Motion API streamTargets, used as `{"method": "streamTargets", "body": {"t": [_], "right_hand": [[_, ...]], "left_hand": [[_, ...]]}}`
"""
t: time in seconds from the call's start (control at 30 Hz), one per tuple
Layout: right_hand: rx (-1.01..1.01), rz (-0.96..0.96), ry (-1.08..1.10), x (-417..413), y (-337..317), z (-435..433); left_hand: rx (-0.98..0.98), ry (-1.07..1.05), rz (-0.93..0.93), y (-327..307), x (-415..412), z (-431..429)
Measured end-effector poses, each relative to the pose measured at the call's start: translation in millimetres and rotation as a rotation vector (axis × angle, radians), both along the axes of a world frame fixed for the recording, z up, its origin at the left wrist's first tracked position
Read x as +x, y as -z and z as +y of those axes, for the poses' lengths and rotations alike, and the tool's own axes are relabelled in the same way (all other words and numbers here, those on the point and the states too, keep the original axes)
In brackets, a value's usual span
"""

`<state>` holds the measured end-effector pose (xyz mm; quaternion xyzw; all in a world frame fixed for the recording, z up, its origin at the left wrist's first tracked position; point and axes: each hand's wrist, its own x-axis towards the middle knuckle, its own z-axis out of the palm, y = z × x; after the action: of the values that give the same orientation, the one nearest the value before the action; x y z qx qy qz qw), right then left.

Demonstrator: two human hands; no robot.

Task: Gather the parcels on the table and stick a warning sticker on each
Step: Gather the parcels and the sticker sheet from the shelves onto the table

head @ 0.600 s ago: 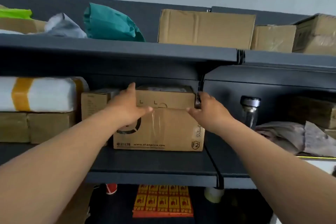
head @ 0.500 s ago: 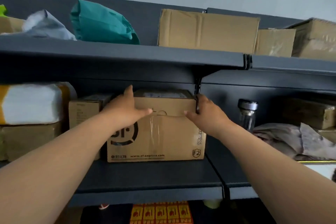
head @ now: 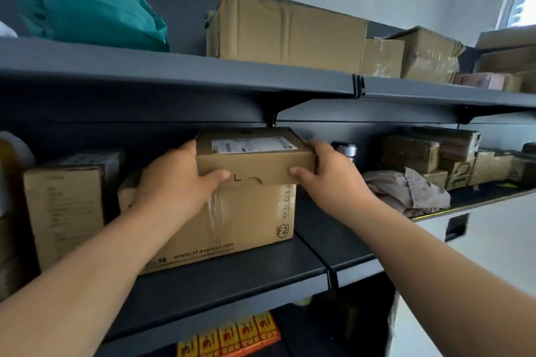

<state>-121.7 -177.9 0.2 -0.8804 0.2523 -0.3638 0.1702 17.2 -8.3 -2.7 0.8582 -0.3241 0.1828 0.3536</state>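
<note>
One small box (head: 255,165) now drawn forward, overhanging one SF carton (head: 249,226); gripped at either end by left hand (head: 174,182) and right hand (head: 330,177).

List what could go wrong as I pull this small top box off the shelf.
1. The small box sits close under the upper shelf; lifting it higher may knock it there.
2. The jar stands just behind the right hand; a swing rightward could topple it.
3. The grip of the left hand and right hand is at the box's ends only; it might slip.
</note>
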Motion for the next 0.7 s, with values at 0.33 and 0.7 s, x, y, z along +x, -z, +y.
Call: {"method": "streamTargets", "body": {"t": [0.33, 0.7], "right_hand": [[0.011, -0.086, 0.129, -196, 21, 7], [0.177, -0.052, 0.499, -443, 71, -36]], "left_hand": [[-0.147, 0.182, -0.031, 22, -184, -22], [-0.074, 0.613, -0.012, 71, -384, -125]]}}
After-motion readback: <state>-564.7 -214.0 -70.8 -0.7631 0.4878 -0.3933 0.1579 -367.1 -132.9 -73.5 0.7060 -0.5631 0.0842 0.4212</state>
